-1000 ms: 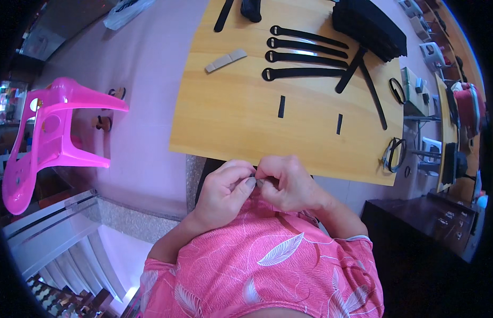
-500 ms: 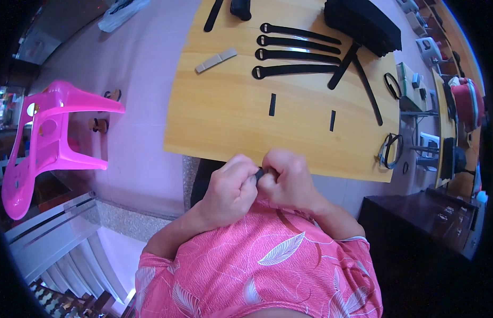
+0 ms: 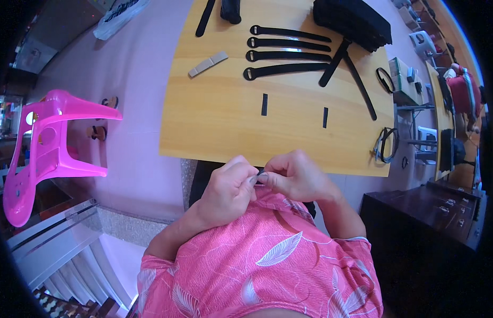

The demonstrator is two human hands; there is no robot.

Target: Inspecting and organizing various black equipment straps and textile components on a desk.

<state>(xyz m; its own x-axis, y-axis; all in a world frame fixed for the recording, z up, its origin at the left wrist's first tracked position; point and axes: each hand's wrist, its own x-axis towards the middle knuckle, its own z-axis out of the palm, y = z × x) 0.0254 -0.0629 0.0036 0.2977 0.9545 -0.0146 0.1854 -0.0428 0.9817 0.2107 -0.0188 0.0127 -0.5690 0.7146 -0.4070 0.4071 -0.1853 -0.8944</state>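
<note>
My left hand [image 3: 229, 190] and my right hand [image 3: 300, 176] meet just off the table's near edge, in front of my pink shirt. Both are closed, fingertips pinching a small dark piece [image 3: 261, 172] between them. Most of that piece is hidden by my fingers, and its kind is unclear. Beyond them on the wooden table [image 3: 214, 127] lie two short black strips [image 3: 264, 105]. Farther back, several black straps with slotted round ends [image 3: 289, 55] lie side by side. A thick stack of black straps [image 3: 352, 24] rests at the far right.
A grey, flat segmented piece [image 3: 208, 64] lies at the table's left. Thin black loops [image 3: 387, 144] sit by the right edge. A pink plastic stool [image 3: 58, 140] stands on the floor to the left, and a dark cabinet [image 3: 416, 222] at the right.
My right hand has loosened from a fist into a fingertip pinch, its wrist raised slightly. The left hand stays nearly in place. The view has shifted a little, moving the table leftward in the picture.
</note>
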